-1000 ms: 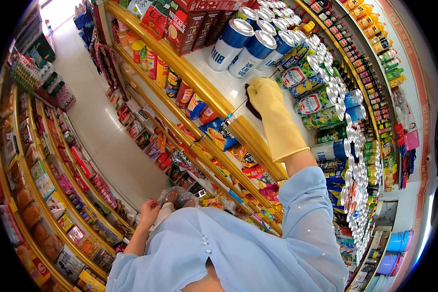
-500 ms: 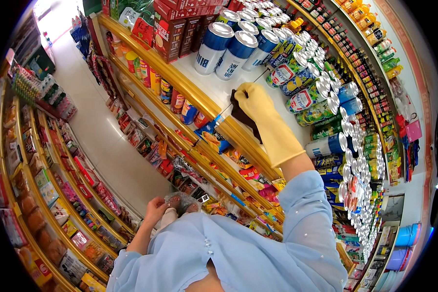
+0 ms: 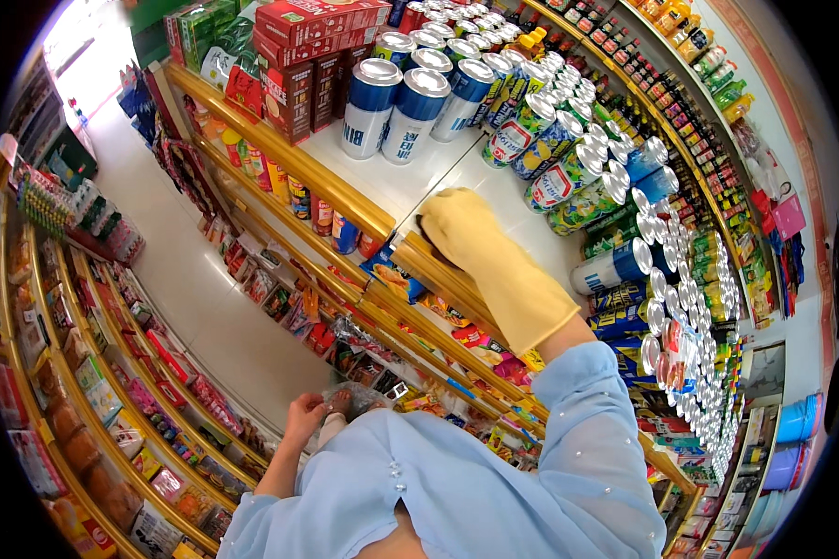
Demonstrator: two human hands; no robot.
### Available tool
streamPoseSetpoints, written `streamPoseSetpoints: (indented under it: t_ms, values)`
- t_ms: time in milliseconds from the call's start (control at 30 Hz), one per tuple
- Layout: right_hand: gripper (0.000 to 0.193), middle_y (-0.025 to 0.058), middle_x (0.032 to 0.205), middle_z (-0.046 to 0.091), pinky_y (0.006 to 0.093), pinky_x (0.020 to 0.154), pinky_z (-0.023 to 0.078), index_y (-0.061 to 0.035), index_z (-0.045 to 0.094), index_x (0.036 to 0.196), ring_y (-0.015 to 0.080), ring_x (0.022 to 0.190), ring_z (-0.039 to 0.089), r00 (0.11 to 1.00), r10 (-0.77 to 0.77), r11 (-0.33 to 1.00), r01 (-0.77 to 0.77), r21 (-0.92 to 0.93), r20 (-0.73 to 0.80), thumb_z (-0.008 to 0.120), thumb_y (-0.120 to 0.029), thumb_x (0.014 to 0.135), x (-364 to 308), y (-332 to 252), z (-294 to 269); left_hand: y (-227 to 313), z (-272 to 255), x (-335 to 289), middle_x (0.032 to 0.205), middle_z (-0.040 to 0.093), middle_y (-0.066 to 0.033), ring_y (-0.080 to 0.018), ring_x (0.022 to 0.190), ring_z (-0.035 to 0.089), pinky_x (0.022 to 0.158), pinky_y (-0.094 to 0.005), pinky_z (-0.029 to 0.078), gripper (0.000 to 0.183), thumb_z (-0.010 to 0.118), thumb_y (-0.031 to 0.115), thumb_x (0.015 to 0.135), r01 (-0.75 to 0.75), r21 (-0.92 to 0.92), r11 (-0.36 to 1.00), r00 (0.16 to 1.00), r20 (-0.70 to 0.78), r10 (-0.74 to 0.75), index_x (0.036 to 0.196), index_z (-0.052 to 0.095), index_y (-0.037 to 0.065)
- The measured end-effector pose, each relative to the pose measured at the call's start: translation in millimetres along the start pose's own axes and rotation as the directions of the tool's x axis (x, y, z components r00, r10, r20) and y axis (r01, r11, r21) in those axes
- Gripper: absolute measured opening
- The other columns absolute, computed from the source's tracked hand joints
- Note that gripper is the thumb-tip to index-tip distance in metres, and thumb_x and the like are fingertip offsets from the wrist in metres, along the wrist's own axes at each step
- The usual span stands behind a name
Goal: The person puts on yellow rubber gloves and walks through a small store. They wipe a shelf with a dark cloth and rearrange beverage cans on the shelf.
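Head view: the yellow-rubber-gloved right hand (image 3: 459, 235) had fingers clamped on a dark cloth (image 3: 425, 229) at the white shelf (image 3: 368, 184)'s front edge, its visible sliver roughly following that edge, long axis hidden; the bare left hand (image 3: 305, 417)'s grip I couldn't tell.

My hands, two: left hand (image 3: 304, 415), right hand (image 3: 452, 219). Yellow glove (image 3: 517, 284), one. Dark cloth (image 3: 426, 226), one showing. Tall blue-and-white cans (image 3: 415, 116) grouped near upright boxes (image 3: 287, 101): three. Those boxes, brown-red: three. Another blue-and-white can (image 3: 615, 267), farther right: one. Cans with white-and-red labels (image 3: 507, 142) facing me: two. Pink card (image 3: 789, 216): one. Silver-topped cans (image 3: 680, 349): dozens, too overlapped for me to count exactly.
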State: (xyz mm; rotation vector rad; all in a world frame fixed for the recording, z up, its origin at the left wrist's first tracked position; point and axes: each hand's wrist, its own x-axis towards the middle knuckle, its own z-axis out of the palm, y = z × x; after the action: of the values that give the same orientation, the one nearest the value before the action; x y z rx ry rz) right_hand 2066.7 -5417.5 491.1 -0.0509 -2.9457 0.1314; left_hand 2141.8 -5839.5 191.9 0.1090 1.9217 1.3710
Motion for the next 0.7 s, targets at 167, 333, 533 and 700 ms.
streamPoseSetpoints:
  t_ms: [167,333,533,700]
  values:
    - [0.012,0.0146,0.096,0.069,0.0469,0.078,0.053,-0.0076,0.068,0.081,0.0384,0.092,0.064,0.959,0.263,0.963,-0.254,0.093,-0.104,0.058,-0.013,0.084,-49,20,-16,-23,-17,-10,0.091,0.071,-0.0137,-0.0184,0.084,0.067,0.076,-0.0321,0.053,0.024,0.068,0.006,0.084,0.061,0.027,0.998,0.998,-0.027,-0.060,0.105,0.068,-0.006]
    - [0.011,0.0150,0.091,0.069,0.0488,0.075,0.053,-0.0073,0.068,0.085,0.0403,0.087,0.065,0.893,0.391,0.918,-0.396,0.021,-0.222,0.061,-0.016,0.083,-34,54,-22,-69,-25,-20,0.086,0.070,-0.0100,-0.0166,0.081,0.066,0.074,-0.0309,0.053,0.020,0.069,0.005,0.083,0.086,-0.075,0.993,0.995,-0.043,-0.089,0.100,0.068,-0.006]
    - [0.031,0.0133,0.096,0.070,0.0478,0.085,0.052,-0.0050,0.069,0.088,0.0348,0.098,0.066,0.874,0.474,0.859,-0.486,-0.160,-0.107,0.053,-0.031,0.091,13,51,-2,-56,-32,-20,0.089,0.070,-0.0084,-0.0149,0.083,0.065,0.076,-0.0293,0.052,0.021,0.069,0.004,0.083,0.128,-0.029,0.991,0.992,0.010,-0.128,0.102,0.068,-0.006]
    - [0.029,0.0130,0.104,0.068,0.0465,0.084,0.053,-0.0039,0.066,0.096,0.0334,0.102,0.063,0.917,0.350,0.932,-0.361,-0.025,-0.190,0.053,-0.029,0.092,-27,53,5,-27,-24,-20,0.087,0.070,-0.0077,-0.0140,0.082,0.064,0.076,-0.0284,0.052,0.021,0.069,0.005,0.084,0.130,-0.022,0.991,0.991,0.014,-0.130,0.102,0.069,-0.005]
